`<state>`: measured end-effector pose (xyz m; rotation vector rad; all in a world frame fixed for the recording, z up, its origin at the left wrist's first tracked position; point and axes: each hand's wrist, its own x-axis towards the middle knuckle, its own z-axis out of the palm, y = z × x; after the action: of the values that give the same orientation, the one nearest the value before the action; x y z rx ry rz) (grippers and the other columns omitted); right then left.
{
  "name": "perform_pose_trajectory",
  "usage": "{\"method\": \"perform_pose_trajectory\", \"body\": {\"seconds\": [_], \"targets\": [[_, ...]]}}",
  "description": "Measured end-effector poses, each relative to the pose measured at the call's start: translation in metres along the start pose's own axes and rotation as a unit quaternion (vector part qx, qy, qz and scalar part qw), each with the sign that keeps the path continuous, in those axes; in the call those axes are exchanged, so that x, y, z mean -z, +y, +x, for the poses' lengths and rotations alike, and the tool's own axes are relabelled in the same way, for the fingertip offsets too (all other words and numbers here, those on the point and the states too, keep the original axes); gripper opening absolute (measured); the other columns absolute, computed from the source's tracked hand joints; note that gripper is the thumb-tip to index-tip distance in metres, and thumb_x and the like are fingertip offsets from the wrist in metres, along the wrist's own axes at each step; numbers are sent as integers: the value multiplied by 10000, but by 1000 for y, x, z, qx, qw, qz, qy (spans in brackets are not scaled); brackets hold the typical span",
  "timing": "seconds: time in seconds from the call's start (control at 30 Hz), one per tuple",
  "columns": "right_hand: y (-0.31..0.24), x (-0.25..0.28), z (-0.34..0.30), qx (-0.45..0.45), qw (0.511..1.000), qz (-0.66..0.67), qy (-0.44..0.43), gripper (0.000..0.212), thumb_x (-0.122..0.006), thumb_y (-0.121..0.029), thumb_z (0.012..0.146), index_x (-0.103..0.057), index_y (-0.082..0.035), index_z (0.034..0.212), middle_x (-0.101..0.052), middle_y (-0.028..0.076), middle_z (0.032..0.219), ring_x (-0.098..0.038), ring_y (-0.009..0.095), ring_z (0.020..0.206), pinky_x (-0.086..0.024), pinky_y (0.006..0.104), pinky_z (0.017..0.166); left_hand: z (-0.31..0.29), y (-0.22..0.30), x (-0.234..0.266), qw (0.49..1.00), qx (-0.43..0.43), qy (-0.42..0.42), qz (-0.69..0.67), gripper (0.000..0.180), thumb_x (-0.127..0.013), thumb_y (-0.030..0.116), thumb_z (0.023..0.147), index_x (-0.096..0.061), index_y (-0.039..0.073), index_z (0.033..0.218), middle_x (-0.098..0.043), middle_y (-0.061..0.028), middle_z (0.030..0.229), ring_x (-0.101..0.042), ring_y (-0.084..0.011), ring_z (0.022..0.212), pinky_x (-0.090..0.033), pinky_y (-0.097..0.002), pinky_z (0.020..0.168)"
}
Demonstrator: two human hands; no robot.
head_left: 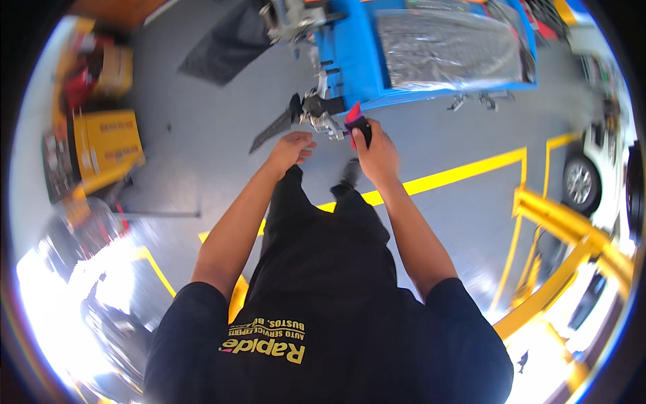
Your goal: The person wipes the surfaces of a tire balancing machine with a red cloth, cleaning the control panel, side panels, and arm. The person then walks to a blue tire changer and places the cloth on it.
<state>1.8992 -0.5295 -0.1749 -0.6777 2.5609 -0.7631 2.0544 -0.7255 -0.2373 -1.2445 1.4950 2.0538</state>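
Note:
My right hand (378, 156) is closed around a small red, purple and black object (359, 128), whose kind I cannot make out. Loosely curled, with its fingers apart, my left hand (291, 151) shows nothing in its grasp. Between and just beyond the hands is a silver metal clamp-like assembly (323, 121) with a long black blade-shaped piece (274, 129) sticking out to the left. This assembly sits at the near left corner of a blue cabinet or cart (353, 60). Clear plastic (451, 50) covers a recess in its top.
A second metal assembly (296, 23) and a dark flap (229, 44) are at the far left of the blue unit. Yellow equipment (108, 145) stands left. Yellow lines mark the grey floor (437, 138). At right are a yellow metal frame (558, 222) and a white vehicle's wheel (580, 182).

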Motion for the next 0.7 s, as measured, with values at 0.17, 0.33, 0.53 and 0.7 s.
{"method": "perform_pose_trajectory", "body": {"seconds": [0.17, 0.33, 0.53, 0.7], "targets": [[25, -54, 44, 100, 992, -52, -53, 463, -609, -396, 1009, -588, -58, 1324, -714, 215, 1131, -675, 442, 1027, -521, 555, 876, -12, -48, -52, 985, 18, 35, -166, 445, -559, 347, 1047, -587, 110, 1422, -706, -60, 1289, -649, -186, 1107, -503, -356, 964], [34, -99, 68, 56, 979, -151, -125, 468, -602, -394, 1007, -591, -56, 1330, -708, 208, 1213, -674, 426, 1110, -520, 536, 933, 6, -87, -81, 964, 14, 39, -263, 441, -562, 352, 1053, -604, 90, 1405, -715, -58, 1257, -648, -174, 1081, -513, -338, 941], [49, -150, 98, 71, 962, -203, -167, 497, -611, -397, 991, -582, -54, 1350, -684, 229, 1276, -650, 433, 1180, -509, 532, 996, 48, -117, -73, 956, 6, 60, -286, 426, -565, 308, 1033, -623, 59, 1373, -731, -54, 1209, -643, -163, 1046, -517, -326, 911], [83, -197, 136, 45, 903, -343, -255, 420, -527, -392, 1023, -658, -57, 1239, -684, 228, 1287, -641, 426, 1202, -514, 520, 997, 86, -129, -84, 946, -15, 71, -315, 441, -574, 297, 998, -628, 64, 1369, -735, -48, 1204, -661, -180, 1039, -522, -332, 884]]}}
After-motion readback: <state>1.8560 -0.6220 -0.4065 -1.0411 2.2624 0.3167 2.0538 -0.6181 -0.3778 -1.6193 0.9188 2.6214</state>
